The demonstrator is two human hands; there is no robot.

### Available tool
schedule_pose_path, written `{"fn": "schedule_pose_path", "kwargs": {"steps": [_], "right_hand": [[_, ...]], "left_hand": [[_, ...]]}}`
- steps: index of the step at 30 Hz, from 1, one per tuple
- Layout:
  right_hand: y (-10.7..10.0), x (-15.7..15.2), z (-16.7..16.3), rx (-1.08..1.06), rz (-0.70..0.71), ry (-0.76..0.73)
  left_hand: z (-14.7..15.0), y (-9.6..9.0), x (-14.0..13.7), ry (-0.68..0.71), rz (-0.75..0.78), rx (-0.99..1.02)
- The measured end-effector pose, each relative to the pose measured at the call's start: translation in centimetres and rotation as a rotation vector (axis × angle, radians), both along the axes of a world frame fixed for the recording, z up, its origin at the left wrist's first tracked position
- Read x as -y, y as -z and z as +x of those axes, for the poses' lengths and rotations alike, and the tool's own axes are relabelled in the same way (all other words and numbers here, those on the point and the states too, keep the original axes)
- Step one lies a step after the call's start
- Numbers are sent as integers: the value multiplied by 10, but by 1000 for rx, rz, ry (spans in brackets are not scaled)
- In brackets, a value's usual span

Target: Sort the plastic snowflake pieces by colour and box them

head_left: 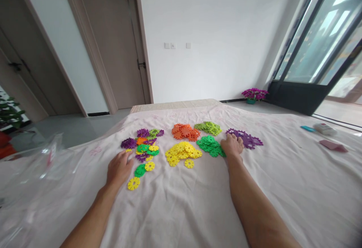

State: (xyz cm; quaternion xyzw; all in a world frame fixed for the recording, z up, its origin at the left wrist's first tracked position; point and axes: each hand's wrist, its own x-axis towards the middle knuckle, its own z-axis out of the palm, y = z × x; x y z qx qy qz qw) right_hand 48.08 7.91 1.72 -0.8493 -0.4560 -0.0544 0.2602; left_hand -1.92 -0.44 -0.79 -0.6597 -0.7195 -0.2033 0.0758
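Note:
At the near left edge of a mixed heap of snowflake discs [143, 148], my left hand [119, 168] rests with thumb and fingers apart. A yellow disc [128, 150] shows just past its fingertips. Purple, green, orange and yellow discs overlap in that heap. My right hand [233, 145] is bent down over the left edge of a purple disc pile [249, 140], beside a green disc pile [210, 146]. Its fingers are bunched, and what lies under them is hidden. Between my hands are a yellow disc pile [182, 151], an orange disc pile [184, 131] and a light green disc pile [209, 127].
A pale cloth [181, 210] with wrinkles covers the table. Clear plastic bags [36, 176] lie at the left. On the far right are a blue item [307, 128], a whitish packet [325, 129] and a pink piece [333, 146]. Loose yellow discs [133, 183] lie near my left hand.

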Motion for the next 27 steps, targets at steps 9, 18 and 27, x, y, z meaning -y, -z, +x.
{"fn": "schedule_pose_path", "kwargs": {"steps": [9, 18, 27], "right_hand": [[-23, -5, -66, -2, 315, -406], [-33, 61, -209, 148, 199, -1327], [-21, 90, -255, 316, 35, -1417]], "left_hand": [[5, -7, 3, -4, 5, 35], [4, -4, 2, 8, -4, 81], [5, -4, 0, 18, 19, 76]]}}
